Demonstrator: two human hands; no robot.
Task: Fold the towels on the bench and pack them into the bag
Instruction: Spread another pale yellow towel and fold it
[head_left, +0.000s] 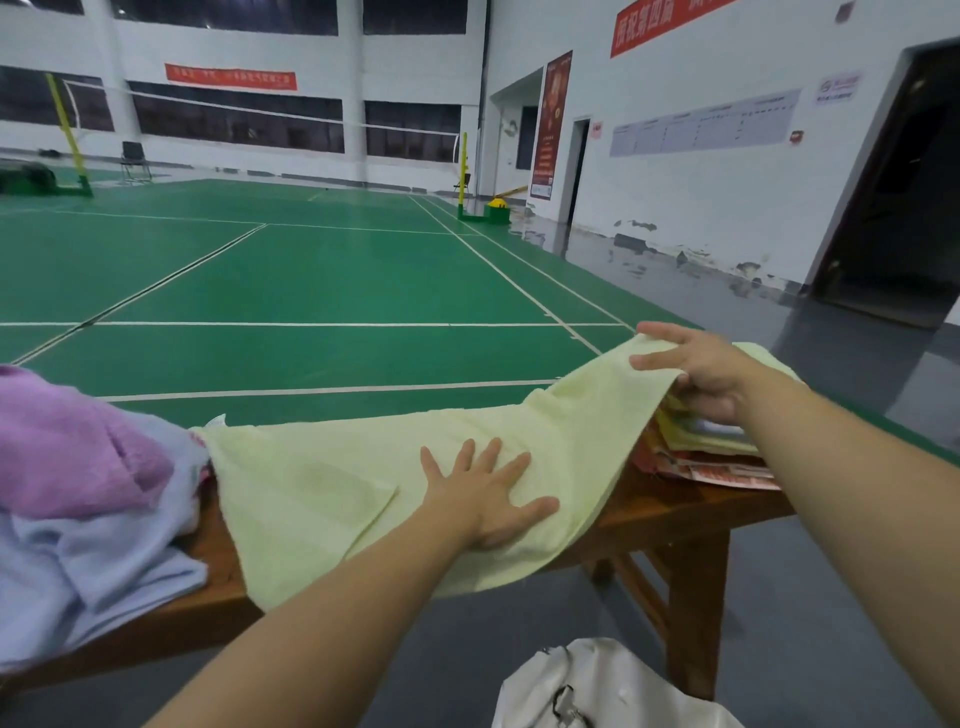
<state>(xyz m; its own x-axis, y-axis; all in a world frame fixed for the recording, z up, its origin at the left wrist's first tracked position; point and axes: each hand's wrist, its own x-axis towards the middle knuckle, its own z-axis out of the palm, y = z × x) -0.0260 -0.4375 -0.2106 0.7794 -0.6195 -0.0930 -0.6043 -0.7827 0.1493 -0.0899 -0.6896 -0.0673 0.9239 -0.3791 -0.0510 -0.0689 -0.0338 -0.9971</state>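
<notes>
One pale yellow terry towel (415, 483) lies spread along the brown wooden bench (670, 514); left hand (488, 499) presses it flat, fingers splayed; right hand (696, 369) pinches its far end. Two more towels, purple (67, 447) and light blue (88, 566), heap at the bench's left; one white bag (597, 691) sits below it
</notes>
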